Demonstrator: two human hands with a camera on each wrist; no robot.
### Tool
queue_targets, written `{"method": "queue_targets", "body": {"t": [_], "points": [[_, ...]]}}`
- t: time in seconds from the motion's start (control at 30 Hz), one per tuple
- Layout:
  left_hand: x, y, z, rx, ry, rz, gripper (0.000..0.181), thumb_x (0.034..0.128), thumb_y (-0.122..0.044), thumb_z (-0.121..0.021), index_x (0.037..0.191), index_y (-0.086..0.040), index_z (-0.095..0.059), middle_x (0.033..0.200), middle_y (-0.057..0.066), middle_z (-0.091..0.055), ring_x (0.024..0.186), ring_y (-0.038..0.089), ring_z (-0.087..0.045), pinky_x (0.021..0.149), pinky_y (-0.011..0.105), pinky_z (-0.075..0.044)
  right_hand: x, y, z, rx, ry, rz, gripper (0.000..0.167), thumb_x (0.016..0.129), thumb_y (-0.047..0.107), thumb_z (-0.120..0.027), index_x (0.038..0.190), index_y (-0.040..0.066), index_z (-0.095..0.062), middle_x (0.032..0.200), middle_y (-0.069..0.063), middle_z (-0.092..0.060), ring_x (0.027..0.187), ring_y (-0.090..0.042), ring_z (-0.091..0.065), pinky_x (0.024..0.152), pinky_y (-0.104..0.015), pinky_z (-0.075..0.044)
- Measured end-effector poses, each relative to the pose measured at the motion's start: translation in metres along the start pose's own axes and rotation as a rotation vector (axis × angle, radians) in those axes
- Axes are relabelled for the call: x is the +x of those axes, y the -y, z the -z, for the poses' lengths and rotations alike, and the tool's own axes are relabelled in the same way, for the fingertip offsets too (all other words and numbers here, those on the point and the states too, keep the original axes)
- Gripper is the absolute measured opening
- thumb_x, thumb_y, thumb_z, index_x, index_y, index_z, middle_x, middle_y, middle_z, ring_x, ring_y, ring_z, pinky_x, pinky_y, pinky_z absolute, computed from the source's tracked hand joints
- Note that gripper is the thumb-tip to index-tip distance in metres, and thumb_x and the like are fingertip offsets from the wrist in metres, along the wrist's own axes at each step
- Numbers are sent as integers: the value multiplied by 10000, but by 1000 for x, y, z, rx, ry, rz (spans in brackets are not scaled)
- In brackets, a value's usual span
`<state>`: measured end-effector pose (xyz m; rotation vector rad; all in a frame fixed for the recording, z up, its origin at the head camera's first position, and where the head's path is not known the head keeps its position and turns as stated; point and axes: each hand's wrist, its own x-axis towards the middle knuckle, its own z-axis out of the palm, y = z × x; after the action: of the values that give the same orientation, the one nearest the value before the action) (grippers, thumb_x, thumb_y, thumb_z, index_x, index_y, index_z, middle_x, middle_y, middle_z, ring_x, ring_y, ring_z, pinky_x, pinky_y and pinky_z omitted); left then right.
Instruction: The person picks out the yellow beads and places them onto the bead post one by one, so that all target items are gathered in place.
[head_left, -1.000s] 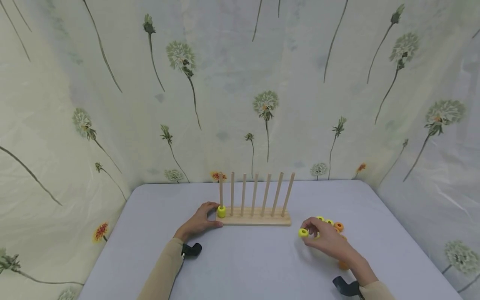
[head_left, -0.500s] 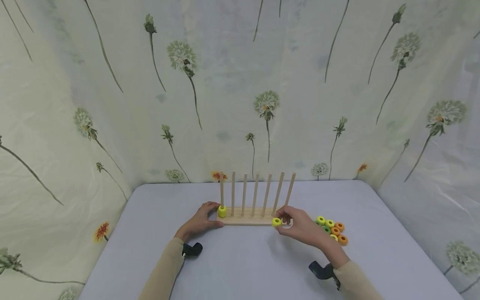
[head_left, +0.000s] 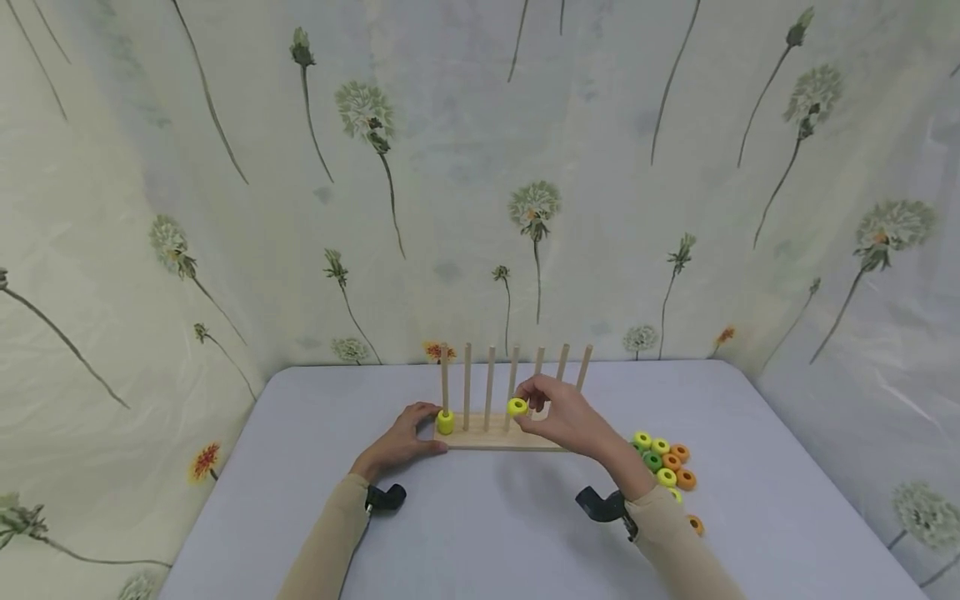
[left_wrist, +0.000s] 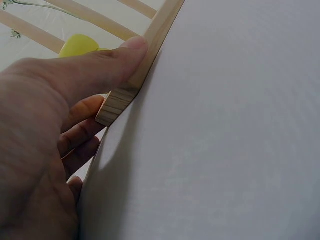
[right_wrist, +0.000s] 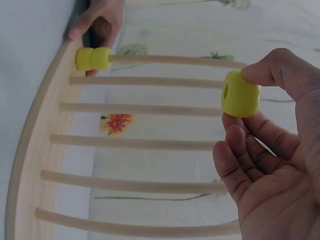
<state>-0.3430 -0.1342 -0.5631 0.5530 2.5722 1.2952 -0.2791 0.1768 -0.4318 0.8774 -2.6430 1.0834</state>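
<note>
Bead (right_wrist: 242, 95) pinched by right hand (head_left: 566, 415) could slip, knocked against rod (head_left: 512, 375). Left hand (head_left: 402, 438) grips base (head_left: 480, 440); loosening risks wobble.

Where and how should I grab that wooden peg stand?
Probably by the left end of its base, coming from the left, thumb in front and fingers behind, as the left hand does: the flat base is narrow there, while upright pegs rise along its top.

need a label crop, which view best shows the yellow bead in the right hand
The right wrist view: the yellow bead is largest there, pinched in the right hand. The head view shows it small, its hole visible; the left wrist view doesn't show it.
</note>
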Motion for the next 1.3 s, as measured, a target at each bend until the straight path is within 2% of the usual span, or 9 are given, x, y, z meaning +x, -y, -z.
{"method": "queue_targets", "body": {"t": [0.2,0.4,0.5,0.63,0.73,0.93,1.1,1.3], "points": [[1,2,1,-11,4,0,719,766,-404,-799,1382,-186,-499,1472,84,-395,1429,337,-262,1159,589,-193,23,19,3,-1,-32,29,228,840,223,-730,1040,182,-627,942,78,-622,818,-176,-578,715,-315,-515],[3,2,2,-8,2,-13,724,760,-417,-800,1380,-189,-504,1454,71,-416,1421,321,-277,1156,583,-205,46,34,7,2,-53,63,257,847,217,-717,1079,158,-623,973,61,-630,831,-126,-563,722,-280,-508],[4,4,2,0,6,-35,704,770,-412,-793,1374,-187,-509,1437,58,-429,1409,309,-294,1152,572,-223,57,38,7,-14,-63,68,257,854,230,-712,1084,158,-624,985,55,-631,843,-113,-560,744,-324,-526],[3,4,2,-4,12,-48,686,780,-406,-788,1370,-191,-513,1425,48,-434,1402,302,-299,1148,565,-231,71,43,8,-13,-81,72,261,862,228,-707,1095,145,-623,1016,25,-633,880,-168,-586,786,-386,-536],[2,3,2,-11,11,-43,693,777,-418,-788,1372,-195,-511,1432,51,-427,1408,302,-290,1151,566,-223,79,45,8,2,-92,73,255,866,222,-706,1094,143,-621,1025,14,-632,896,-213,-597,793,-380,-527],[2,4,2,-3,13,-50,699,774,-430,-787,1373,-198,-511,1445,46,-420,1412,301,-287,1148,570,-228,95,48,7,9,-92,82,237,876,233,-697,1086,154,-618,1029,17,-630,889,-162,-565,805,-394,-523],[2,5,1,1,15,-34,702,773,-443,-784,1376,-211,-510,1450,37,-414,1417,296,-279,1151,569,-219,104,50,3,24,-83,56,240,880,260,-695,1085,163,-617,1055,25,-631,927,-137,-558,840,-379,-514],[2,4,1,4,11,-27,707,780,-429,-782,1388,-203,-498,1453,43,-410,1420,295,-274,1153,574,-213,112,51,-1,55,-50,50,226,886,249,-684,1082,154,-625,1059,6,-633,963,-249,-594,874,-442,-516]]}}
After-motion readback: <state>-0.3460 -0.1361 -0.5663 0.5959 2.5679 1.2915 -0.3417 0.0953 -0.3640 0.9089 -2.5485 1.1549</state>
